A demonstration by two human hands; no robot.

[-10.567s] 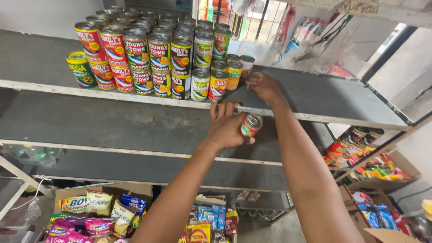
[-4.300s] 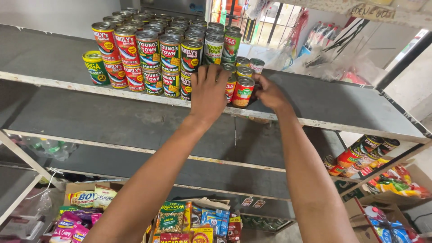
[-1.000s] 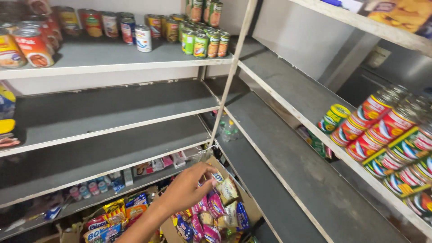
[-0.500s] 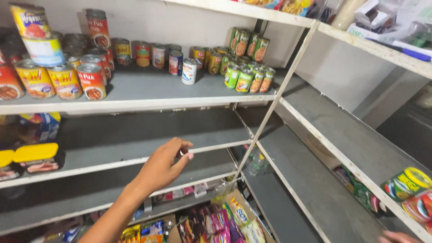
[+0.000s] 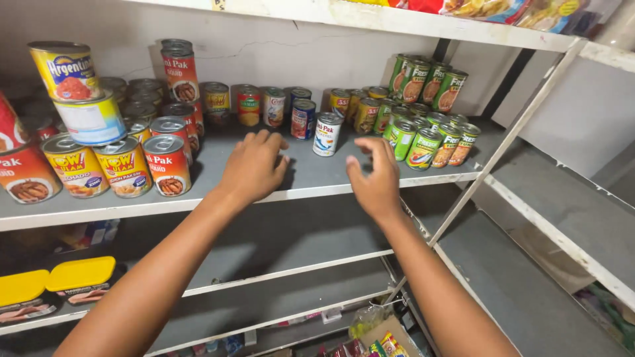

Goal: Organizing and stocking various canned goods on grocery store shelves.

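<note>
Red and yellow labelled tins (image 5: 126,165) standing at nine o'clock on the grey metal shelf (image 5: 304,178). Left hand (image 5: 254,165) hovering spread, empty. White-and-blue labelled tin (image 5: 327,133) standing alone at twelve o'clock, apart from both hands. Right hand (image 5: 376,177) reaching, fingers wide, empty. Green tins (image 5: 430,132) stacked at two o'clock. Closing on the lone tin likely calls for a short forward reach.

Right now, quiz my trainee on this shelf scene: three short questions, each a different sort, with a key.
1. True or false: the left hand grips a can.
2. Which can stands nearest the right hand? A. white-and-blue can B. yellow-lidded tin C. yellow can
3. Fill in: the green cans stand at the grey shelf's ____ end.

Key: 1 false; 2 A; 3 right.
</note>
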